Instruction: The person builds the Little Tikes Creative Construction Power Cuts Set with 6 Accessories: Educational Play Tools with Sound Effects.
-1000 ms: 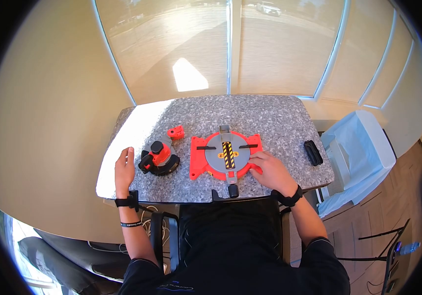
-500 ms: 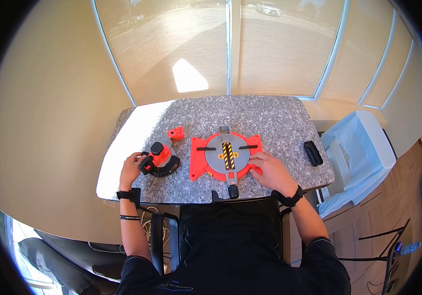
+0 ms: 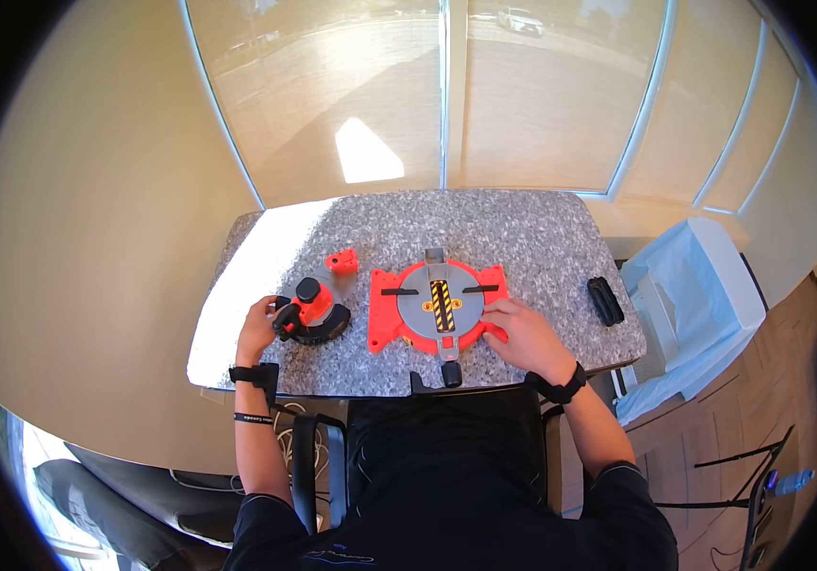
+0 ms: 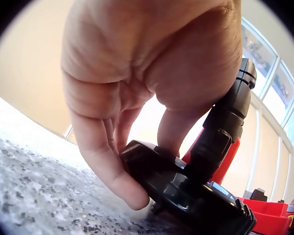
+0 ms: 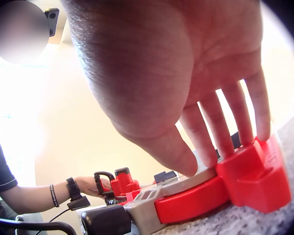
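On the left of the table stands a toy saw head (image 3: 311, 303), red with a black handle (image 4: 215, 132) and a black rounded guard (image 4: 171, 191). My left hand (image 3: 256, 328) grips the guard's near-left edge, fingers and thumb bent round it in the left wrist view. In the middle lies the red saw base (image 3: 384, 328) with a round grey turntable (image 3: 412, 319) and a black-and-yellow striped strip. My right hand (image 3: 525, 335) rests on the base's right side, its fingers nearly straight and spread in the right wrist view.
A small red block (image 3: 342, 262) lies behind the saw head. Near the right edge of the speckled table (image 3: 484, 214) is a black case (image 3: 605, 301). A bin with a pale blue liner (image 3: 703, 285) stands beyond that edge. The base's black knob (image 3: 451, 374) reaches the front edge.
My left hand has come down and in from the table's left side and taken hold of the saw head's guard. The right hand stays on the base.
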`<state>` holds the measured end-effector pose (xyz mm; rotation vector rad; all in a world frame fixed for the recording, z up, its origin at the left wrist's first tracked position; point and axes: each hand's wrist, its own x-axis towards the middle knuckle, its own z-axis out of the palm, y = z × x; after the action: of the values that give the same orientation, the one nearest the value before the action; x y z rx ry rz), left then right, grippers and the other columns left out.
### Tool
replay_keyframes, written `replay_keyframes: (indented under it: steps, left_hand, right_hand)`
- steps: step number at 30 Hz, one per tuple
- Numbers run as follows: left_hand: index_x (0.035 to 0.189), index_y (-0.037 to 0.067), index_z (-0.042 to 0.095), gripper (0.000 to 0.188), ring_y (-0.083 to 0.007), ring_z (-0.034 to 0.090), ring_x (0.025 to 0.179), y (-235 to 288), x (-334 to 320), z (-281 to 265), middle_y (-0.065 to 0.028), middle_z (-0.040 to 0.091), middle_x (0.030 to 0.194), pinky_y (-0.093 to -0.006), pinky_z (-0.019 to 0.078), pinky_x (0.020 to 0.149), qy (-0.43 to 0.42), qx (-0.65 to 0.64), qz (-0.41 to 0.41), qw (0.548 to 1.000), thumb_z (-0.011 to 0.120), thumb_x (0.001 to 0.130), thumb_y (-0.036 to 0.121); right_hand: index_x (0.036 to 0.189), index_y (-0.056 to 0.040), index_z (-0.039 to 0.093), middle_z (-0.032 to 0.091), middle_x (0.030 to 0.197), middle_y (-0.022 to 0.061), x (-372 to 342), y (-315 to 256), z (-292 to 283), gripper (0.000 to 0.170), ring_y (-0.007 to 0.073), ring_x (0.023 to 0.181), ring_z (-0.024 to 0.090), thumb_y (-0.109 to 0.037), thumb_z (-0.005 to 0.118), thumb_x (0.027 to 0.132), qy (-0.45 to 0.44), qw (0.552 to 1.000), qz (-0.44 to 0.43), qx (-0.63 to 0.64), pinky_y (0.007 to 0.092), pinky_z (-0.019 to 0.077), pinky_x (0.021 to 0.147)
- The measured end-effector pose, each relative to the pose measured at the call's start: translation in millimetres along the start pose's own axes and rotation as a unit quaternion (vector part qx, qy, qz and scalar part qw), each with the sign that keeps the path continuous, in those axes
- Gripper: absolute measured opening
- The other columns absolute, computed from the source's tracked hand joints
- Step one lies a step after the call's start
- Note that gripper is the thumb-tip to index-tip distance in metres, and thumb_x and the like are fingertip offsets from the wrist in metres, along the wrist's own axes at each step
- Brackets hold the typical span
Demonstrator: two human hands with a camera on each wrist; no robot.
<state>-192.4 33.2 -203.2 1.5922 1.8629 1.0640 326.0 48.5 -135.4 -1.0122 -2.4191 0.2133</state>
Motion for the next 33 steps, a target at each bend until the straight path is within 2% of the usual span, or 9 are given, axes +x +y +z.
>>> replay_keyframes:
  steps: [5, 9, 15, 19, 23, 28, 32, 33]
  left_hand:
    - [0.12, -0.003, 0.07, 0.031, -0.0165, 0.066, 0.087, 39.2, -8.7, 0.5, -0.0103, 0.073, 0.094, -0.031, 0.0521, 0.076, 0.033, -0.031, -0.002, 0.999, 0.075, 0.095, 0.014]
    - [0.123, -0.003, 0.069, 0.033, -0.0166, 0.068, 0.086, 51.7, -8.7, 1.0, -0.0107, 0.073, 0.096, -0.0301, 0.0528, 0.075, 0.044, -0.04, -0.003, 0.998, 0.075, 0.094, 0.012]
    - [0.131, -0.004, 0.064, 0.041, -0.0154, 0.07, 0.079, 65.3, -12.7, -3.7, -0.0126, 0.074, 0.098, -0.0279, 0.0544, 0.069, 0.081, -0.047, 0.023, 0.995, 0.076, 0.093, 0.009]
    - [0.132, -0.006, 0.063, 0.041, -0.0166, 0.074, 0.083, 93.6, -18.3, -14.3, -0.0138, 0.074, 0.103, -0.0271, 0.0566, 0.068, 0.112, -0.069, 0.046, 0.99, 0.074, 0.094, 0.007]
    - [0.136, -0.005, 0.062, 0.046, -0.0141, 0.073, 0.077, 133.1, -30.9, -21.0, -0.0131, 0.072, 0.106, -0.0245, 0.0539, 0.062, 0.124, -0.085, 0.054, 0.987, 0.075, 0.093, 0.005]
    - [0.133, -0.003, 0.065, 0.045, -0.0115, 0.071, 0.068, 177.0, -45.6, -16.9, -0.011, 0.072, 0.105, -0.0238, 0.0492, 0.054, 0.138, -0.063, 0.09, 0.984, 0.078, 0.091, 0.006]
    - [0.131, -0.002, 0.067, 0.044, -0.0149, 0.074, 0.07, 216.4, -59.8, -9.1, -0.0128, 0.073, 0.105, -0.0252, 0.0528, 0.057, 0.126, -0.056, 0.116, 0.984, 0.078, 0.089, 0.005]
    - [0.131, -0.002, 0.067, 0.044, -0.0149, 0.074, 0.07, 223.1, -61.9, -6.0, -0.0128, 0.073, 0.105, -0.0252, 0.0528, 0.057, 0.126, -0.056, 0.116, 0.984, 0.078, 0.089, 0.005]
  right_hand:
    - [0.108, -0.0022, 0.075, 0.069, 0.114, 0.0102, -0.2, -0.4, -1.4, 0.024, 0.0317, 0.11, 0.066, -0.013, 0.073, 0.086, -0.009, 1.0, 0.004, -0.003, 0.0412, 0.0562, 0.095]
    - [0.108, -0.0023, 0.075, 0.07, 0.114, 0.0105, 0.2, -0.2, -2.8, 0.024, 0.0318, 0.11, 0.066, -0.013, 0.073, 0.087, -0.011, 1.0, 0.001, 0.0, 0.0413, 0.0562, 0.095]
    - [0.115, -0.0029, 0.072, 0.07, 0.114, 0.0132, 1.3, 0.9, -5.0, 0.03, 0.0339, 0.109, 0.067, -0.017, 0.073, 0.088, -0.024, 1.0, 0.01, -0.002, 0.0425, 0.0559, 0.095]
    - [0.12, -0.0034, 0.069, 0.07, 0.114, 0.0159, 2.7, 0.8, -4.4, 0.036, 0.0365, 0.109, 0.067, -0.018, 0.074, 0.088, -0.021, 0.999, 0.031, -0.001, 0.0441, 0.0563, 0.093]
    - [0.119, -0.0045, 0.07, 0.07, 0.113, 0.016, 11.1, -2.8, -11.4, 0.034, 0.0368, 0.107, 0.068, -0.019, 0.074, 0.088, -0.022, 0.999, 0.032, -0.005, 0.0448, 0.0568, 0.091]
    - [0.119, -0.0081, 0.07, 0.071, 0.111, 0.0143, 30.6, -20.0, -30.8, 0.032, 0.0366, 0.103, 0.068, -0.017, 0.074, 0.088, 0.03, 0.999, 0.019, 0.014, 0.0457, 0.0575, 0.087]
    - [0.117, -0.0067, 0.069, 0.07, 0.115, 0.013, 48.6, -33.1, -43.3, 0.032, 0.0346, 0.107, 0.067, -0.016, 0.074, 0.087, 0.044, 0.999, 0.012, 0.019, 0.0439, 0.0577, 0.088]
    - [0.119, -0.0064, 0.069, 0.069, 0.116, 0.0127, 52.8, -36.6, -44.7, 0.034, 0.0343, 0.108, 0.067, -0.015, 0.075, 0.087, 0.075, 0.997, -0.01, 0.016, 0.0433, 0.0578, 0.088]
